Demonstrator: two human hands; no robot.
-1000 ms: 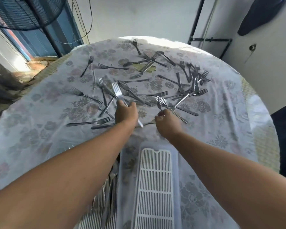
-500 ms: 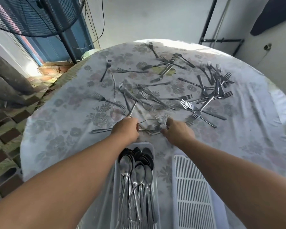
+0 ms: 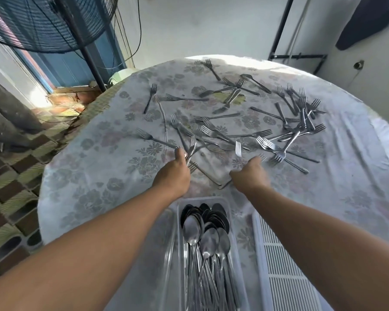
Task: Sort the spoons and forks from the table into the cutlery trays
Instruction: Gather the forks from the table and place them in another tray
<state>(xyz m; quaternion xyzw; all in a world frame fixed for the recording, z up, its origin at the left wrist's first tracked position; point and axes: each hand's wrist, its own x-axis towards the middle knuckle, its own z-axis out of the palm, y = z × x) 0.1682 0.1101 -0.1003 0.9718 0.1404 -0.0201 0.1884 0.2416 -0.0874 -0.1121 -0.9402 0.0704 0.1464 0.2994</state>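
Head view, looking down on a round table [image 3: 94, 176] under a flowered cloth. I see the left hand [image 3: 174, 173] at centre frame, fingers curled round forks [image 3: 191, 147] whose tines stick up past the thumb. The right hand [image 3: 250, 173], just right of centre, is blurred; it holds one fork [image 3: 238, 149] upright, though I cannot tell how its fingers lie. Loose forks [image 3: 296, 122] lie scattered across the middle and upper right of the frame. At the bottom centre a clear tray [image 3: 230, 221] holds spoons [image 3: 208, 241]; a white slatted tray [image 3: 285, 272] sits beside it at lower right.
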